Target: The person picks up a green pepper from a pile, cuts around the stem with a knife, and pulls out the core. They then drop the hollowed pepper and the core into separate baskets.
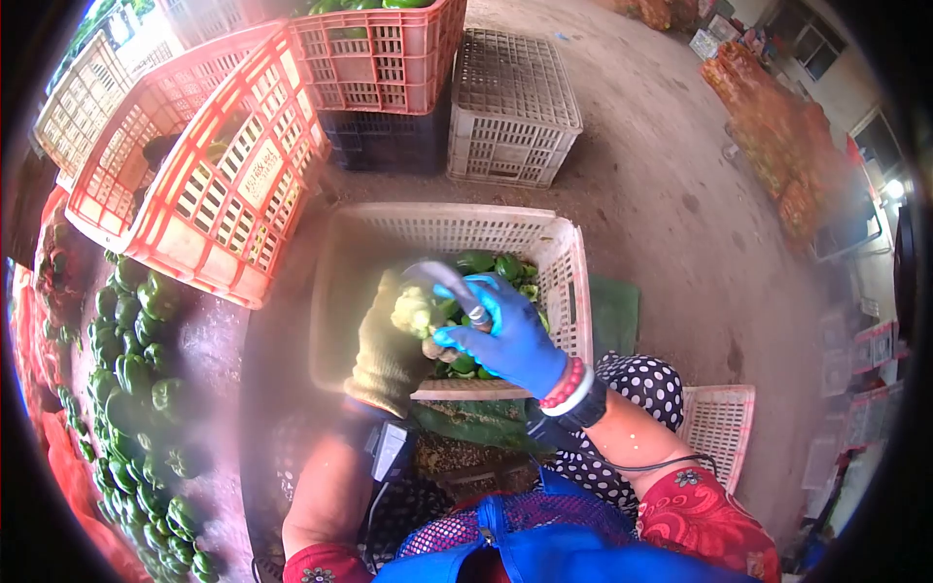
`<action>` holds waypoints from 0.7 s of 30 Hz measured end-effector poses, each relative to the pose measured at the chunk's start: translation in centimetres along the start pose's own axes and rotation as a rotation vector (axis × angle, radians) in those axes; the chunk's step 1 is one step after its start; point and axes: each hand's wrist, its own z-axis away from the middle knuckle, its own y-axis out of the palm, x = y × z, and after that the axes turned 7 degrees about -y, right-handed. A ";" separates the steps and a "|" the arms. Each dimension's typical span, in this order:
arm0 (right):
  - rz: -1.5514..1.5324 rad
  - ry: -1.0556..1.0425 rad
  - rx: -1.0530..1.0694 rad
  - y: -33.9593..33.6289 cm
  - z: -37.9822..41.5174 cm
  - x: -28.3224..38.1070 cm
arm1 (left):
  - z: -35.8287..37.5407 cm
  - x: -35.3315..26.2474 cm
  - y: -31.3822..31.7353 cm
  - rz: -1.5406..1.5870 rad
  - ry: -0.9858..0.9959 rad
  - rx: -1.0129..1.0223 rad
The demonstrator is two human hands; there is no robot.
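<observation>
My left hand [387, 345], in a pale knit glove, is closed around a pale green lumpy piece [418, 309], which looks like a cut pepper with its seed core showing. Glare and blur hide its exact shape. My right hand [510, 330], in a blue glove, grips the handle of a curved knife [437, 275]. Its blade arcs over the pale piece, and the blue fingertips are close beside it. Both hands are above a white plastic crate [567, 291] that holds green peppers [476, 260] and cut pieces.
A tilted red crate [238, 185] stands at the left. Behind are a red crate with peppers [379, 58] on a dark crate [389, 141], and a grey-white crate [515, 112]. Many green peppers [131, 369] lie on the left floor. Orange net sacks [768, 136] are at the far right.
</observation>
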 end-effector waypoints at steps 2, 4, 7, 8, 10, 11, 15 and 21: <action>-0.202 0.153 -0.014 0.4 0.0 -0.4 | 0.2 0.3 1.2 -0.287 0.095 -0.025; -0.591 0.394 -0.138 1.3 0.6 -2.6 | -0.5 1.1 0.4 -0.623 0.205 -0.115; -0.854 0.538 -0.204 0.9 1.1 -5.4 | -1.0 1.6 -0.1 -0.523 0.011 -0.170; -0.794 0.561 -0.178 0.7 1.3 -6.2 | -0.6 1.1 0.7 -0.439 -0.079 -0.189; -0.614 0.569 -0.097 0.3 1.6 -6.8 | 1.8 -0.4 3.6 -0.449 -0.074 -0.292; -0.593 0.571 -0.084 0.3 1.8 -6.8 | 3.2 -1.6 5.5 -0.371 -0.119 -0.333; -0.831 0.602 -0.141 1.1 2.8 -5.2 | 4.3 0.8 4.5 -0.526 0.171 -0.211; -0.945 0.304 0.118 0.2 3.6 0.0 | 6.1 0.4 7.7 0.061 -0.275 -0.344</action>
